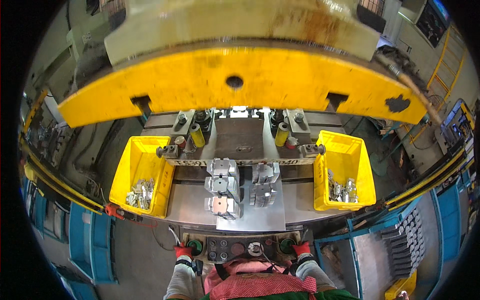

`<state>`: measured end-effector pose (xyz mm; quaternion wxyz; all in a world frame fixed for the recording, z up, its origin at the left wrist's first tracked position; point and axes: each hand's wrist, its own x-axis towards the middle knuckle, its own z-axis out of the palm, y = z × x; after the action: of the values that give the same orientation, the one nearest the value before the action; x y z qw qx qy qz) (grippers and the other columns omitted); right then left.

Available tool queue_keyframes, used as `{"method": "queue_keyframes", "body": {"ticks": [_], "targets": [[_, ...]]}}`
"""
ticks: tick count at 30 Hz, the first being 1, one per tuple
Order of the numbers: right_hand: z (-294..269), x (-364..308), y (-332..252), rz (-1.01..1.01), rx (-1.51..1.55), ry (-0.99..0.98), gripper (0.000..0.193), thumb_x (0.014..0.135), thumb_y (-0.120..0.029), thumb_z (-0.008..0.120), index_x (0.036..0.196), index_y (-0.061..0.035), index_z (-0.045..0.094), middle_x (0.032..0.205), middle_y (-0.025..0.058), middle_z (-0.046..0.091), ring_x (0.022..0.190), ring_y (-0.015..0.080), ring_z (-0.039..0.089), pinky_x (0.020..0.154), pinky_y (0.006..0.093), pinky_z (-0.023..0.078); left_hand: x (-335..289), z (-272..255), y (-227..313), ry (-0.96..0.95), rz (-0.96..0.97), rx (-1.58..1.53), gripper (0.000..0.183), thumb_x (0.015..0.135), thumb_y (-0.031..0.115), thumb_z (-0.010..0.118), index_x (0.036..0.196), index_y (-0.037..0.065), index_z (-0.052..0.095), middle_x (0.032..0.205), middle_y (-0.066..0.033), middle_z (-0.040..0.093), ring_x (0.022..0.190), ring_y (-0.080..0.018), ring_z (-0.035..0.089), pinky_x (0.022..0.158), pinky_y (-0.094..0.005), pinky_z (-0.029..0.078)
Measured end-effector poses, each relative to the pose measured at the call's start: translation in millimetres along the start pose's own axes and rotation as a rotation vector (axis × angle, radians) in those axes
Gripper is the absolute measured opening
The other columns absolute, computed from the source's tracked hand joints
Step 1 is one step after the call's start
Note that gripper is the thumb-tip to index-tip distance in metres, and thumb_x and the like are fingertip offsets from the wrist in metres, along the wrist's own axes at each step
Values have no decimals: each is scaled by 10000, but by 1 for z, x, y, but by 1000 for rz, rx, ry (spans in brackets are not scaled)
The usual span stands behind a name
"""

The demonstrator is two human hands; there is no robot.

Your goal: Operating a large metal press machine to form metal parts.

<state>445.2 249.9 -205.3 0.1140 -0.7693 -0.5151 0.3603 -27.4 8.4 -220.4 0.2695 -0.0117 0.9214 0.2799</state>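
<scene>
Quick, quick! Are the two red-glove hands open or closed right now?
Left hand: at the left green button; open or closed, can't tell.
Right hand: at the right green button; can't tell either.

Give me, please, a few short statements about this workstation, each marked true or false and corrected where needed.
1. The left hand is gloved in red. True.
2. The left yellow bin is empty. False: the left yellow bin holds small metal pieces.
3. Stacked metal parts stand between the left yellow bin and the right yellow bin. True.
4. The right hand lifts a metal part. False: the right hand is at a round green control.
</scene>
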Motion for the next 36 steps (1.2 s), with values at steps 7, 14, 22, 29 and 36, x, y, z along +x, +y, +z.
{"method": "queue_keyframes", "body": {"ticks": [7, 14, 22, 29, 36], "targets": [[-3, 0, 1, -34, 20, -9, 893, 453, -375, 767, 1090, 78, 335, 1010, 246, 515, 968, 331, 500, 783, 360, 424, -23, -11, 22, 14, 4, 44, 724, 558, 155, 689, 1110, -17, 252, 1163, -149, 441, 1061, -292, 436, 855, -345, 367], [15, 20, 25, -31, -4, 7, 781, 481, -376, 755, 1023, 54, 393, 874, 189, 553, 838, 277, 535, 705, 364, 432, -23, -16, 18, -75, -4, -152, 504, 637, 287, 650, 971, 14, 388, 952, -133, 511, 819, -293, 506, 658, -388, 434], [-136, -15, -38, 134, 1085, 598, 469, 748, -245, 583, 1119, -28, 394, 943, 113, 513, 746, 232, 509, 607, 367, 433, -87, -113, 37, 464, 283, -678, 285, 797, 312, 532, 867, 36, 514, 701, -42, 516, 548, -136, 490, 435, -288, 386], [-183, -44, -317, -759, 803, 104, 395, 823, -177, 480, 1175, -23, 392, 995, 71, 512, 824, 128, 496, 736, 246, 405, -137, -173, 301, -316, 616, -836, 388, 749, 85, 583, 1116, 91, 456, 867, -20, 554, 700, -93, 515, 554, -213, 431], [-98, 0, -521, -965, 275, -314, 265, 718, -161, 603, 935, -38, 514, 801, -12, 537, 688, 97, 483, 644, 233, 394, -141, -91, 510, -528, 842, -246, 541, 687, 470, 607, 865, -41, 594, 738, -60, 591, 650, -103, 492, 586, -271, 395]]}}
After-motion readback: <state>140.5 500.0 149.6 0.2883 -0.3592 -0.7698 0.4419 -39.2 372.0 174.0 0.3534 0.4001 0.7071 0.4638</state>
